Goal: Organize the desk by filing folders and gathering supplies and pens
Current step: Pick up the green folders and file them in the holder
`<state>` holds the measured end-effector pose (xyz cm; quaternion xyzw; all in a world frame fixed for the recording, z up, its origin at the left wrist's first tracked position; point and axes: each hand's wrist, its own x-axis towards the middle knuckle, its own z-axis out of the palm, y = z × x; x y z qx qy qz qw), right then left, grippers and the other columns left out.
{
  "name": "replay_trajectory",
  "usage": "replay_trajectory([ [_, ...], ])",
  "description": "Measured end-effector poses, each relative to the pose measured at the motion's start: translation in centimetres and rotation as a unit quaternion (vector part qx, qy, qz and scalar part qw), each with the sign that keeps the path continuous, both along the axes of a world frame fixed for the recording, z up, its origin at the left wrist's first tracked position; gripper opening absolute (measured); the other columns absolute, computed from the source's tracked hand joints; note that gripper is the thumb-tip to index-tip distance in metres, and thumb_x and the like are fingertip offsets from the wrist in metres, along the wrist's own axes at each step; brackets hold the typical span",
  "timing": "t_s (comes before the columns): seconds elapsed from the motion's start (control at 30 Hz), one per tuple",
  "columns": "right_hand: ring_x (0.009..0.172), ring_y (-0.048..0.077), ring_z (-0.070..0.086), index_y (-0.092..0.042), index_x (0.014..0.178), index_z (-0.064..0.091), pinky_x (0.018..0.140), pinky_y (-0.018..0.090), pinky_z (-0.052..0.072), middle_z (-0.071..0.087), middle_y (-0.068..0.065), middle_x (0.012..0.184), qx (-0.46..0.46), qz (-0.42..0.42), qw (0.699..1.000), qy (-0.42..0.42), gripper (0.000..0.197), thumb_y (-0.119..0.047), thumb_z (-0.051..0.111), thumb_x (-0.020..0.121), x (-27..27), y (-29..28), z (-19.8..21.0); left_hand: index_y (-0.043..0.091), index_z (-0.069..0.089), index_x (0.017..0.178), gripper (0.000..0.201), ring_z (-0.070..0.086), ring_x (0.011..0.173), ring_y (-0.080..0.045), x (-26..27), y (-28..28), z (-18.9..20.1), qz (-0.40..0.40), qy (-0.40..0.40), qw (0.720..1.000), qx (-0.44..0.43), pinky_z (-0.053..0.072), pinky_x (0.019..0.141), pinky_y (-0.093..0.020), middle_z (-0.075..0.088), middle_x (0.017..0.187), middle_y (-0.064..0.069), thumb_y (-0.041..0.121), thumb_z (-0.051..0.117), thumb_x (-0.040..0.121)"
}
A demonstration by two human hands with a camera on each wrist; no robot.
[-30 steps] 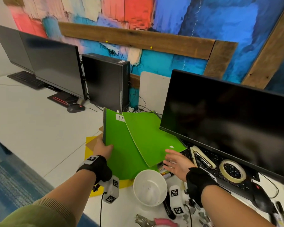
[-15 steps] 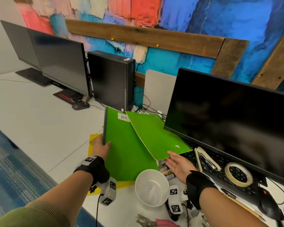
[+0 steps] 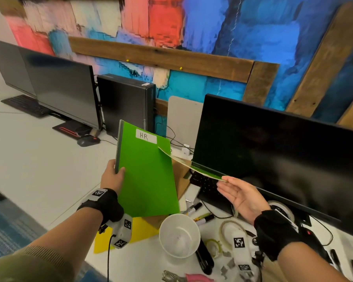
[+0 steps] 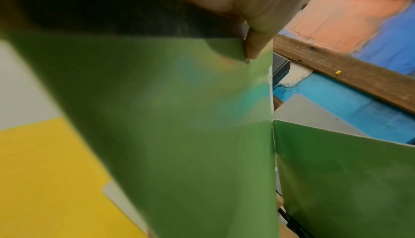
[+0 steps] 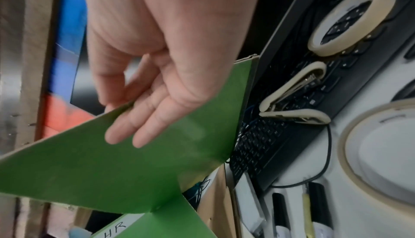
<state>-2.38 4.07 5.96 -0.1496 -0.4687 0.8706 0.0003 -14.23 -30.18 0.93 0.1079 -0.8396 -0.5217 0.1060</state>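
Observation:
A green folder labelled HR is held tilted above the desk. My left hand grips its left edge, thumb on the front; the left wrist view shows the thumb pinching that edge. The folder's front cover is swung out to the right and seen edge-on. My right hand is palm-up with straight fingers lying flat against that cover. Markers lie on the desk below the folder.
A yellow folder and brown card lie under the green one. A white cup, tape rolls, a beige stapler, a keyboard and pink-handled pliers crowd the near right. A monitor stands right, a PC tower behind.
The green folder has come up off the desk and stands steeper. My right hand has turned palm-up and lifted the cover out to the right, from lying flat to edge-on.

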Motion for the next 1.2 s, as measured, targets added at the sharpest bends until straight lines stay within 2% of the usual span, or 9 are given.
replay_trajectory([
  [0.33, 0.077, 0.017, 0.073, -0.005, 0.089, 0.064, 0.065, 0.026, 0.059, 0.073, 0.010, 0.077, -0.031, -0.085, 0.995, 0.031, 0.014, -0.013, 0.053, 0.091, 2.8, 1.3, 1.9, 0.009, 0.046, 0.123, 0.031, 0.061, 0.100, -0.036, 1.3, 0.3, 3.0, -0.026, 0.043, 0.999, -0.012, 0.049, 0.089, -0.045, 0.064, 0.113, -0.020, 0.013, 0.051, 0.093],
  [0.5, 0.068, 0.012, 0.070, -0.008, 0.088, 0.063, 0.072, 0.029, 0.060, 0.068, 0.005, 0.072, -0.026, -0.111, 0.993, 0.042, 0.006, -0.010, 0.058, 0.089, 3.9, 3.2, 3.1, 0.016, 0.053, 0.103, 0.019, 0.064, 0.074, -0.035, 3.2, 1.3, 4.8, -0.043, 0.063, 0.995, -0.061, 0.052, 0.072, -0.041, 0.068, 0.085, -0.020, 0.012, 0.058, 0.085],
  [0.6, 0.060, 0.010, 0.061, -0.006, 0.081, 0.059, 0.066, 0.029, 0.060, 0.057, 0.005, 0.069, 0.006, -0.101, 0.995, 0.019, 0.008, -0.001, 0.056, 0.087, 4.8, 4.8, 3.3, 0.014, 0.055, 0.101, 0.020, 0.061, 0.074, -0.034, 4.5, 1.8, 5.9, -0.051, 0.078, 0.992, -0.091, 0.048, 0.071, -0.037, 0.068, 0.084, -0.019, 0.015, 0.061, 0.082],
  [0.73, 0.067, 0.014, 0.052, -0.005, 0.075, 0.053, 0.058, 0.027, 0.060, 0.050, 0.007, 0.072, 0.029, -0.104, 0.994, -0.012, 0.018, 0.005, 0.047, 0.090, 6.8, 6.1, 3.1, 0.019, 0.057, 0.105, 0.038, 0.062, 0.072, -0.033, 6.5, 2.4, 7.3, -0.062, 0.088, 0.990, -0.091, 0.053, 0.073, -0.040, 0.070, 0.083, -0.013, 0.035, 0.053, 0.070],
  [0.9, 0.082, 0.017, 0.055, 0.002, 0.086, 0.055, 0.049, 0.025, 0.057, 0.055, 0.013, 0.087, -0.027, -0.126, 0.990, -0.064, 0.012, 0.004, 0.044, 0.091, 9.7, 8.3, 2.2, 0.018, 0.058, 0.116, 0.051, 0.064, 0.083, -0.035, 9.6, 4.1, 8.9, -0.064, 0.113, 0.985, -0.111, 0.051, 0.079, -0.040, 0.070, 0.091, -0.020, 0.036, 0.049, 0.068],
  [0.97, 0.084, 0.017, 0.054, 0.001, 0.086, 0.054, 0.055, 0.028, 0.060, 0.055, 0.012, 0.088, -0.053, -0.119, 0.989, -0.074, 0.004, 0.004, 0.053, 0.086, 11.0, 9.6, 1.7, 0.015, 0.058, 0.118, 0.050, 0.063, 0.087, -0.036, 10.8, 4.9, 9.6, -0.063, 0.128, 0.981, -0.130, 0.048, 0.081, -0.039, 0.068, 0.093, -0.022, 0.032, 0.053, 0.072],
  [1.07, 0.083, 0.015, 0.050, -0.003, 0.085, 0.053, 0.057, 0.028, 0.060, 0.051, 0.008, 0.084, -0.073, -0.111, 0.988, -0.082, 0.032, 0.003, 0.076, 0.063, 13.0, 11.9, 0.9, 0.015, 0.058, 0.114, 0.039, 0.061, 0.077, -0.036, 12.3, 5.7, 10.7, -0.060, 0.154, 0.972, -0.165, 0.047, 0.073, -0.037, 0.067, 0.084, -0.020, 0.027, 0.058, 0.078],
  [1.13, 0.074, 0.012, 0.047, -0.006, 0.079, 0.050, 0.050, 0.021, 0.056, 0.047, 0.005, 0.076, -0.065, -0.128, 0.984, -0.106, 0.013, 0.002, 0.058, 0.084, 14.3, 13.1, 0.7, 0.014, 0.058, 0.113, 0.030, 0.059, 0.073, -0.035, 13.1, 6.0, 11.5, -0.052, 0.172, 0.967, -0.183, 0.045, 0.071, -0.036, 0.066, 0.082, -0.020, 0.018, 0.062, 0.083],
  [1.2, 0.070, 0.011, 0.043, -0.008, 0.079, 0.049, 0.047, 0.017, 0.051, 0.044, 0.004, 0.076, -0.051, -0.124, 0.984, -0.114, 0.015, 0.001, 0.060, 0.083, 15.6, 14.1, 0.8, 0.012, 0.058, 0.111, 0.028, 0.059, 0.071, -0.034, 13.9, 6.2, 12.2, -0.044, 0.194, 0.961, -0.191, 0.046, 0.070, -0.036, 0.066, 0.082, -0.018, 0.015, 0.062, 0.084],
])
